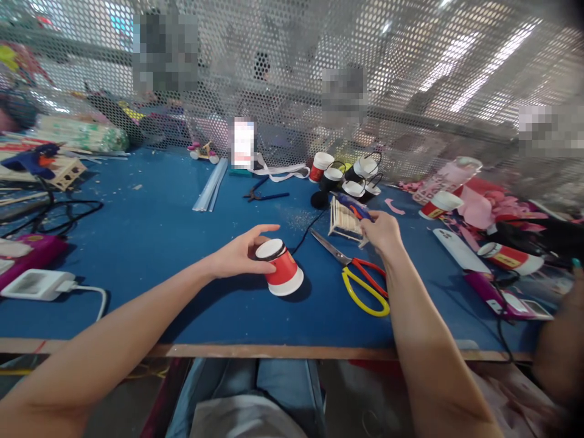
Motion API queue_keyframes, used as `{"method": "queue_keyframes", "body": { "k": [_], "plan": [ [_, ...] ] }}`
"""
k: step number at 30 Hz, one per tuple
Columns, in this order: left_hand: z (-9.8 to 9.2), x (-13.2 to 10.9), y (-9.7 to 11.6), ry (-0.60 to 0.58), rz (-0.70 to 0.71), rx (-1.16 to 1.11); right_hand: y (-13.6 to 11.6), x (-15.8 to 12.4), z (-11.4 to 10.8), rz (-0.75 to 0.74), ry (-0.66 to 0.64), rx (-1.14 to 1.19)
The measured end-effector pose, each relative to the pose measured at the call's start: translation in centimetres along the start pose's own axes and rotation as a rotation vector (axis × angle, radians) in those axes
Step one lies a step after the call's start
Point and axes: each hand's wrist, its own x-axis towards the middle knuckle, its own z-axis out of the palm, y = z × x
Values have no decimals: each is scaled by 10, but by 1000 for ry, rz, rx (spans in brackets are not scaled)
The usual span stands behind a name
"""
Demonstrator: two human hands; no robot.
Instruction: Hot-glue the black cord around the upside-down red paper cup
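A: Lower left first. What do we have?

B: White square power adapter [39, 285] with a white cable. Above and right of it, upper left of centre, translucent plastic sticks [210, 185] lie on the blue tabletop [150, 225].

A: Our left hand [235, 252]?

B: Just below mid-frame. Thumb on the red-and-white paper cup [283, 271], fingers curved behind it, index standing off. We have the cup narrow end up, black band round the top. Can't tell how firm our hold is.

A: Right of that?

B: Metal scissors with red and yellow handles [365, 286], then a slatted wooden stand [344, 219].

A: Our right hand [385, 234]?

B: Right of centre, fingers closed on a blue-and-orange glue gun [353, 205] above the stand. Can't tell if they touch.

A: Far right?

B: Another person's forearm [561, 328], lower edge.
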Motion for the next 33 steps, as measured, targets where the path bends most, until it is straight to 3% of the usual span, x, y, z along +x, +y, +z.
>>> {"method": "queue_keyframes", "body": {
  "k": [2,4,6,9,17,22,33],
  "plan": [
    [0,0,0,-7,2,-18,-3,-3,-4,88,74,172],
    [0,0,1,-7,5,-33,-9,-10,-10,200,104,490],
    [0,0,2,-2,10,-45,-19,-19,-19,263,-14,836],
    [-2,0,2,-4,30,-51,-35,-39,-31,225,-254,1061],
    [-7,2,-1,5,84,5,-62,-82,-28,4,-496,1115],
    [-9,3,-4,-5,65,18,-62,-94,-22,-141,-489,1014],
    [-14,2,0,-1,82,144,-68,-118,-29,-259,-464,840]
  ]
}}
